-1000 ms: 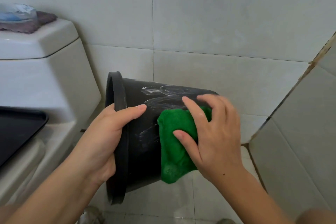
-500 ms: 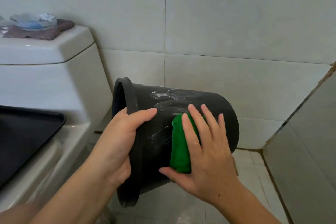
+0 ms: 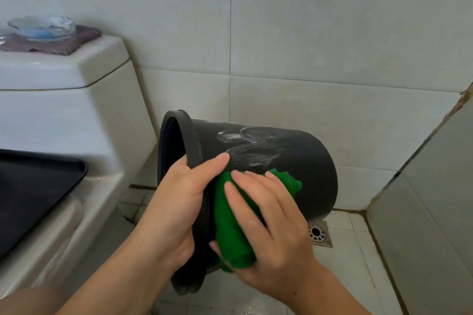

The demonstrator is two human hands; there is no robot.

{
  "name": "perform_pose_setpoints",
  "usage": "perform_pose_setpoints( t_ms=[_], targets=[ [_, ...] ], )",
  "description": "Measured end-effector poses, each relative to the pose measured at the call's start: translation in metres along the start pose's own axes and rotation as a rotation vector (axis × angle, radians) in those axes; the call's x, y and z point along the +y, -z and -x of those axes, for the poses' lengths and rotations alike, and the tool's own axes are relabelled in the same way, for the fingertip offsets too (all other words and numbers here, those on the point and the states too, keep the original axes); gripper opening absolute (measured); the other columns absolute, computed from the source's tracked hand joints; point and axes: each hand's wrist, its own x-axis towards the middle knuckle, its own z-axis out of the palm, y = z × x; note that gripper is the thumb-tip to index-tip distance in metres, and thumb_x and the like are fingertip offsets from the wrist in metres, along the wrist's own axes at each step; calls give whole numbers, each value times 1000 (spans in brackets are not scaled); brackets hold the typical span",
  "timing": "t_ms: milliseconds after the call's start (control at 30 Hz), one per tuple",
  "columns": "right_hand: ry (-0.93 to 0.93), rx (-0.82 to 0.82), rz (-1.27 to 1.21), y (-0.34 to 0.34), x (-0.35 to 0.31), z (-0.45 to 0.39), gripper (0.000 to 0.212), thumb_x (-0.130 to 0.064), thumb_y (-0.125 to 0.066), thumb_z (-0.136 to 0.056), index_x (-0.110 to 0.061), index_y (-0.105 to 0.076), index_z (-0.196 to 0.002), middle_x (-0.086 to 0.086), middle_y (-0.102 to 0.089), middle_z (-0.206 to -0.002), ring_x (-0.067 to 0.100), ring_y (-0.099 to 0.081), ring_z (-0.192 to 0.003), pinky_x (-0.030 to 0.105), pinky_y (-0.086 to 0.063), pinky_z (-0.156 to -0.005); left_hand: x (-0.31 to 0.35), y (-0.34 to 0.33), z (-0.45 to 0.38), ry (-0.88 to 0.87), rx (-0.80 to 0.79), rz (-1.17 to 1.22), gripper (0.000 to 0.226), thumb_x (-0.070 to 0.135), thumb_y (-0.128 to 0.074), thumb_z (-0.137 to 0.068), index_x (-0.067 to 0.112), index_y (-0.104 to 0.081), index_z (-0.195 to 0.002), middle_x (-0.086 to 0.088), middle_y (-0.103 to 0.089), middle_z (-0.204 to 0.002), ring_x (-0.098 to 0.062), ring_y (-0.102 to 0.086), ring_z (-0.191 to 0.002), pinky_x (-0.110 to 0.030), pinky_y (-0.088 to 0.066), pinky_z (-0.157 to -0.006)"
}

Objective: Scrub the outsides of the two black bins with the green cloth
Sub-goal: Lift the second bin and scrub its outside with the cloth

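Black plastic, dull and smooth, makes up the bin (image 3: 294, 161), which is held off the floor on its side beside the toilet (image 3: 76, 123), its open mouth turned toward the tank and its base toward the corner wall. Tipped this way, the curved outer wall faces the person, which seems the point: it gives the cloth a long stretch to travel.

Her left hand (image 3: 179, 202) clamps the thick rolled rim, thumb over the outside and fingers hidden inside the mouth, so I judge it serves as the anchor against the scrubbing push. Her right hand (image 3: 268, 222) lies on the green cloth (image 3: 230, 233), fingers straight and spread, pressing it flat against the bin's wall just next to the rim; the thumb tucks under the cloth's lower edge.

That cloth is bunched and nubbly, a soft fuzzy weave, wadded thick under the palm. Above it the bin's wall shows pale soapy swirls, wet smears on the matt surface. Only one bin is visible; where the second stands I cannot tell.

On the toilet's tank sits a glass dish (image 3: 42, 28) on a folded purplish rag (image 3: 76, 41). A steel drain (image 3: 318, 233) lies in the tiled floor beyond the bin's base.
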Motion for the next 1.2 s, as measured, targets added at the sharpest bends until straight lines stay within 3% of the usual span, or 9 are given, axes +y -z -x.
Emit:
perform_pose_setpoints(
  t_ms=[100,167,300,367,533,767,900,1033,1200],
  targets=[
    [91,-41,56,5,16,3,59,-45,-61,-87,-13,-48,-135,7,-50,-139,26,-49,-132,55,-30,-114,0,2,0,41,-17,24,42,22,-62,-75,2,-70,-111,-19,-75,-104,-27,-74,-85,-32,-62,-68],
    [27,-42,91,10,32,0,56,-46,-59,-89,-17,-48,-136,7,-54,-139,29,-50,-131,63,-29,-112,0,1,1,42,-5,34,41,21,-62,-72,5,-71,-108,-17,-76,-101,-27,-75,-81,-33,-62,-66],
    [-201,12,13,6,32,-9,47,-40,-55,-96,-16,-47,-136,18,-58,-131,35,-53,-124,50,-44,-103,0,-3,1,-14,23,16,40,20,-63,-71,7,-71,-109,-15,-77,-97,-27,-75,-82,-36,-62,-68],
    [-169,2,-34,2,25,-7,51,-33,-61,-91,-12,-47,-135,19,-56,-132,34,-52,-126,48,-45,-102,-1,-4,0,-26,43,1,43,23,-64,-71,7,-70,-110,-15,-76,-99,-28,-74,-87,-37,-60,-72],
    [7,-45,-116,-4,2,9,45,-34,-55,-93,-15,-50,-134,12,-49,-137,32,-52,-128,55,-45,-101,-3,-1,-5,59,68,71,46,25,-62,-72,2,-68,-112,-19,-75,-102,-27,-74,-85,-33,-59,-70],
    [202,-34,-17,7,15,32,44,-28,-77,-83,-20,-61,-123,5,-58,-129,25,-57,-121,49,-46,-104,2,6,1,101,28,90,40,25,-60,-75,4,-71,-108,-16,-77,-97,-25,-75,-75,-28,-58,-56],
    [8,49,-23,5,9,17,38,-26,-69,-87,-18,-60,-124,8,-66,-123,27,-60,-117,51,-51,-96,1,1,6,68,-36,30,42,27,-59,-77,9,-70,-113,-14,-76,-103,-26,-75,-86,-30,-61,-64],
    [-207,125,-80,7,5,-12,37,-31,-51,-94,-9,-70,-116,12,-68,-114,28,-62,-110,47,-51,-91,-6,-6,5,27,-15,-66,35,29,-63,-78,7,-68,-105,-9,-75,-87,-23,-73,-80,-32,-57,-66],
    [-19,90,-93,7,-2,13,26,-24,-57,-92,-16,-69,-113,10,-70,-113,27,-63,-109,49,-49,-96,-8,-9,4,-1,17,-104,36,29,-63,-74,12,-71,-103,-9,-78,-95,-20,-75,-83,-29,-54,-69]
  ],
)
